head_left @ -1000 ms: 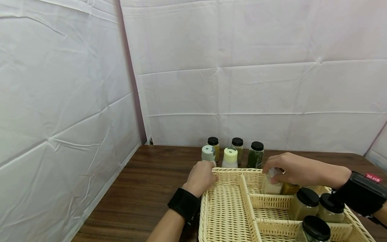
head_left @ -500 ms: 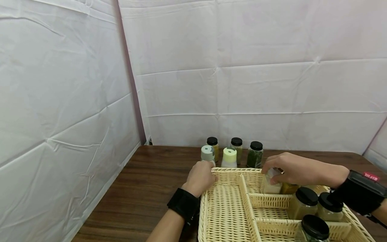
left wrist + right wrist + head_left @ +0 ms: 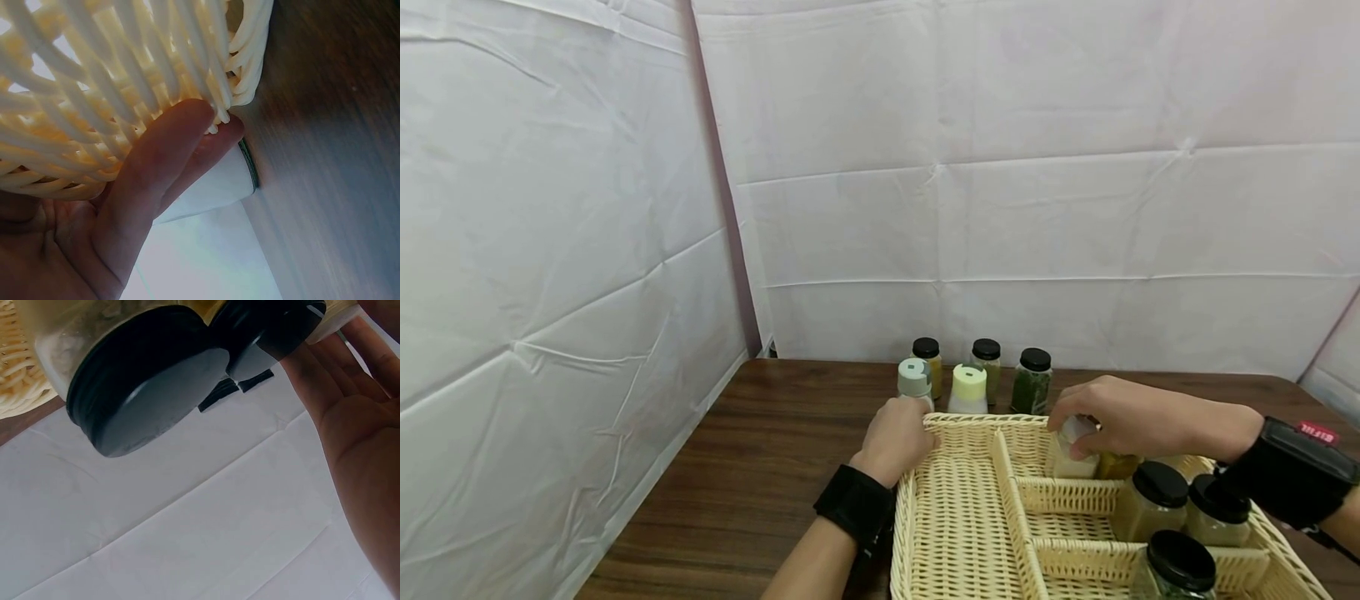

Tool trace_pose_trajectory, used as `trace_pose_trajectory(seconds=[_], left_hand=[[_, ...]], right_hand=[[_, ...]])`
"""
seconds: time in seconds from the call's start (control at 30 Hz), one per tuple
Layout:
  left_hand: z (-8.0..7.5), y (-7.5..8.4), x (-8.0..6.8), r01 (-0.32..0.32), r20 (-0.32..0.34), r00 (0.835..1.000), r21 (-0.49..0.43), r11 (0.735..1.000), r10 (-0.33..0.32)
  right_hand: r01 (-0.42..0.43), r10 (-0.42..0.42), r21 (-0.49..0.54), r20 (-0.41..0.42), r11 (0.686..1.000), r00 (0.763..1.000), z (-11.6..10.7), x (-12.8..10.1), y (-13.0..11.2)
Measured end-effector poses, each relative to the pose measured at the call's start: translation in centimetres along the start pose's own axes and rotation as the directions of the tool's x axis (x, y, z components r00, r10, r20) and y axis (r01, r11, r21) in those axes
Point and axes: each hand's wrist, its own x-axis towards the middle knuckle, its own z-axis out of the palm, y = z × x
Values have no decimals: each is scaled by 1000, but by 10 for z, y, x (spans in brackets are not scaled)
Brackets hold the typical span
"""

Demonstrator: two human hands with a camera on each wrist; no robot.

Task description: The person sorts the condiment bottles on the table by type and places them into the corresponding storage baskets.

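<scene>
1. Head view: the right hand [image 3: 1120, 414] pinches a white-capped jar [image 3: 1072, 454] in the far compartment of the wicker basket [image 3: 970, 533], touching an amber jar [image 3: 1118, 465]. A tilt could knock it.
2. Left wrist view: the left hand [image 3: 125, 212] fingers curl on the basket's far left corner; slipping lets it slide.
3. Right wrist view: black lids [image 3: 147, 378] are near; the grip is hidden.

A small clear jar [image 3: 1072, 457] of whitish powder stands upright in the far compartment of the basket [image 3: 958, 533]. The right hand [image 3: 1123, 417] grips its white cap from above. The basket, pale woven wicker with dividers, sits on the counter [image 3: 760, 467], its far left corner held by the left hand [image 3: 893, 437].
</scene>
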Motion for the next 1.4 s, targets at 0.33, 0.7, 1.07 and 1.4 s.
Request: trace_pose_trajectory(seconds=[0.33, 0.7, 1.07, 1.4], left_hand=[[0, 2, 4, -12, -3, 1000, 18, 1000, 12], [-3, 8, 11, 1, -2, 1000, 11, 1000, -1], [-1, 0, 0, 6, 4, 1000, -3, 1000, -6], [0, 0, -1, -25, -11, 1000, -3, 1000, 25]], right_hand=[[-28, 28, 6, -1, 1000, 1000, -5, -2, -1], [-44, 43, -19, -20, 999, 999, -15, -5, 2], [-52, 52, 34, -5, 998, 999, 0, -2, -3], [-33, 34, 14, -15, 999, 999, 0, -2, -1]])
